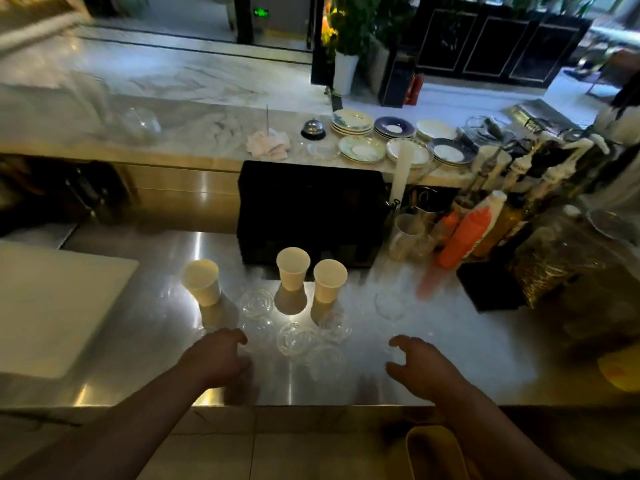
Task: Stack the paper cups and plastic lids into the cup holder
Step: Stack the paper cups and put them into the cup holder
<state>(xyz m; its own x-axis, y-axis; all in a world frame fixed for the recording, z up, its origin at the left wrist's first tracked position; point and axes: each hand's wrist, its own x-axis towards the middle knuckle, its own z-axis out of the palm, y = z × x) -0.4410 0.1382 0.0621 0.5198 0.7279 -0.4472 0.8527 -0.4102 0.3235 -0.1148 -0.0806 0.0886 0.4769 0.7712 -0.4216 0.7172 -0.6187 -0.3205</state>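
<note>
Three white paper cups stand upright on the steel counter: one at the left (202, 281), one in the middle (292, 268), one to its right (329, 280). Several clear domed plastic lids lie in front of them, among them one (256, 303) between the cups, one (295, 337) nearer me and one (389, 305) off to the right. The black cup holder (311, 209) stands behind the cups. My left hand (221, 355) hovers over the counter, its fingertips at a lid's edge, fingers apart. My right hand (417, 363) is curled open, holding nothing.
A white board (52, 306) lies at the left. Sauce bottles (467, 233), glass mugs (407, 235) and a black tray (488, 285) crowd the right side. Stacked saucers (362, 148) and a call bell (313, 128) sit on the marble ledge behind.
</note>
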